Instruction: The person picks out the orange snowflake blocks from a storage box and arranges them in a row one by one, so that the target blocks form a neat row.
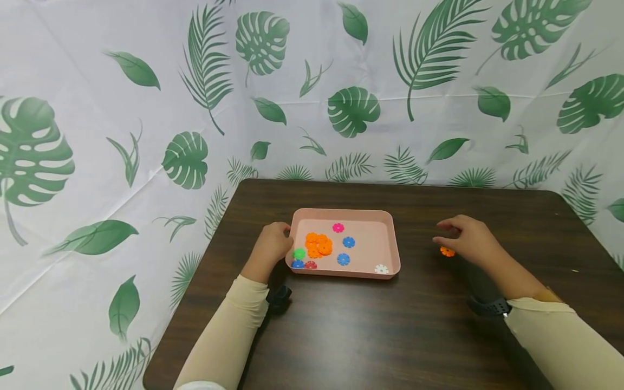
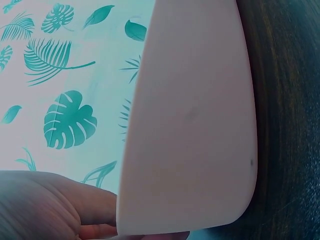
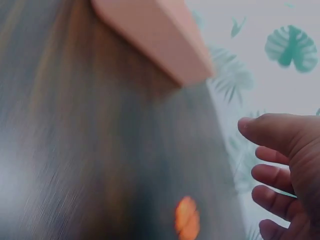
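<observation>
A shallow pink tray (image 1: 370,215) stands on the dark table, and my left hand (image 1: 271,246) grips its left side. In the left wrist view that hand (image 2: 55,207) shows at the bottom, partly hidden by the tray's wall (image 2: 190,115). Orange flower-shaped discs (image 1: 319,245) lie bunched in the tray. Around them are a pink disc (image 1: 338,228), blue discs (image 1: 343,259), a green one (image 1: 299,253), a red one (image 1: 310,265) and a white one (image 1: 381,268). Right of the tray, my right hand (image 1: 470,238) holds nothing, thumb and fingers apart, beside a lone orange disc (image 1: 447,251).
The brown wooden table (image 1: 361,336) has rounded corners. A white cloth with green leaves (image 1: 312,103) hangs behind it and along its left side. Each wrist wears a dark band, like the one on the right wrist (image 1: 489,307).
</observation>
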Demonstrator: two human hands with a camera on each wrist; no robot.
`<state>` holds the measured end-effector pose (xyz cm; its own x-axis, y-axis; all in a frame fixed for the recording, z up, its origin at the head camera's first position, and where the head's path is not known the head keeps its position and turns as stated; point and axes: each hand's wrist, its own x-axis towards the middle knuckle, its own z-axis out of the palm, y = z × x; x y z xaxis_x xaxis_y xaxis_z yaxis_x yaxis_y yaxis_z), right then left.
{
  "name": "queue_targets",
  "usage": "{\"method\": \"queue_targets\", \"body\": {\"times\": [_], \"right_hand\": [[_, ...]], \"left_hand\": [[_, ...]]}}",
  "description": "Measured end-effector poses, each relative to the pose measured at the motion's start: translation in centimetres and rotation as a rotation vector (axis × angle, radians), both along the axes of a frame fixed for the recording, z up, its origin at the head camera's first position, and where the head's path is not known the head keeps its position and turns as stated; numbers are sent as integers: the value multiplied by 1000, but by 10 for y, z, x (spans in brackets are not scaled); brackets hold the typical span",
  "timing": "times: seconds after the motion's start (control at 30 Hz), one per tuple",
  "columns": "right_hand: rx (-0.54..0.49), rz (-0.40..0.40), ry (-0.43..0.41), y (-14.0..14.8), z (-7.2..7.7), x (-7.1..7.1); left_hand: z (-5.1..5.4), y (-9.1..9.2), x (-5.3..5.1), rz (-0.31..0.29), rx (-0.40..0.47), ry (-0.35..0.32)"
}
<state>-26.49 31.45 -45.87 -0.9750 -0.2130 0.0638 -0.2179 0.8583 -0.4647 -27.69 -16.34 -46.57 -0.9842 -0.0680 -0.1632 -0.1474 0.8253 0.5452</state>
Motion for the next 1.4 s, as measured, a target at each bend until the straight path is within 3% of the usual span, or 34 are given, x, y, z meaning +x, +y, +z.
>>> {"method": "queue_targets", "body": {"times": [0.23, 0.43, 0.6, 0.8, 0.97, 1.17, 1.4], "right_hand": [[-72, 83, 78, -50, 27, -9], [-104, 188, 128, -104, 35, -23], [-122, 234, 101, -149, 37, -28], [-82, 258, 4, -194, 24, -30], [-55, 341, -37, -217, 4, -30], [-38, 426, -59, -236, -16, -34], [-28, 464, -69, -245, -24, -37]], "left_hand": [[4, 0, -2, -32, -8, 42], [6, 0, -5, -61, -13, 74], [8, 3, -6, -52, -12, 61], [8, 4, -6, -43, -15, 51], [6, 3, -4, -41, -13, 47], [3, 3, -1, -24, -4, 42], [1, 2, 1, -12, 15, 35]]}}
